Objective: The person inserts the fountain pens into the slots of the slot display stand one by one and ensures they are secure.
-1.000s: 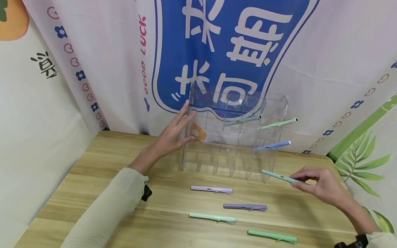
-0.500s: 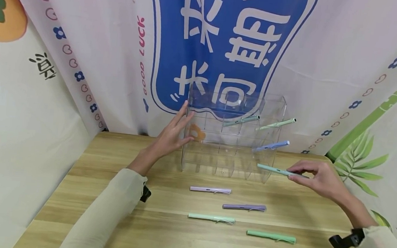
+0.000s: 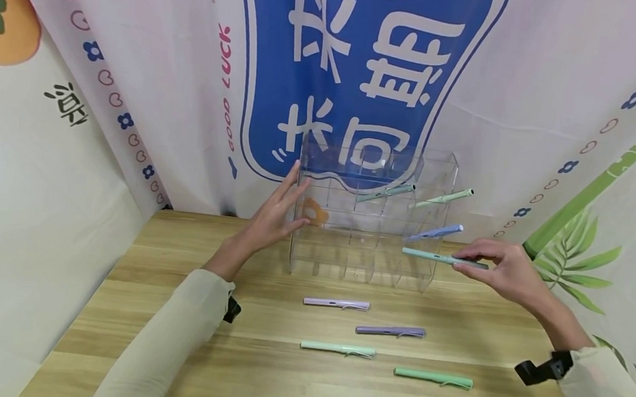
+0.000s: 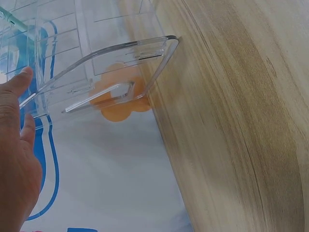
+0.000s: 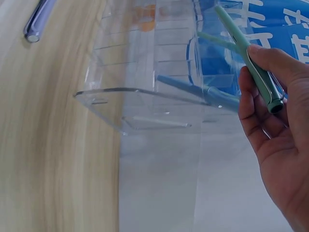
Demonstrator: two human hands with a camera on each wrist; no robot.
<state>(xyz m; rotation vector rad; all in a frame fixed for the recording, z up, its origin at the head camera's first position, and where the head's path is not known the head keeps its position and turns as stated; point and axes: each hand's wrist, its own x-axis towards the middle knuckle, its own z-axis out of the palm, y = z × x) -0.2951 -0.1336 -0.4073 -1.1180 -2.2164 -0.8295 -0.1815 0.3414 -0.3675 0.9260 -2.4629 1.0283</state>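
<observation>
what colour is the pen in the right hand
The pen is light teal-green, best seen in the right wrist view.

Your right hand (image 3: 494, 270) can pass over the pale wooden table (image 3: 472, 310); the slim blue pen (image 3: 435, 233) jutting from the clear acrylic rack (image 3: 357, 267) obstructs above.

I see the left grip (image 4: 17, 154) at the left edge of my feed, thumb and one finger spread at the side of the clear rack (image 4: 99, 54). A green pen (image 4: 14, 21) shows partly in the upper left corner. The white cloth (image 4: 111, 164), with an orange print (image 4: 116, 114) partly behind the rack, meets my wooden counter (image 4: 231, 116), which fills the right side.
</observation>
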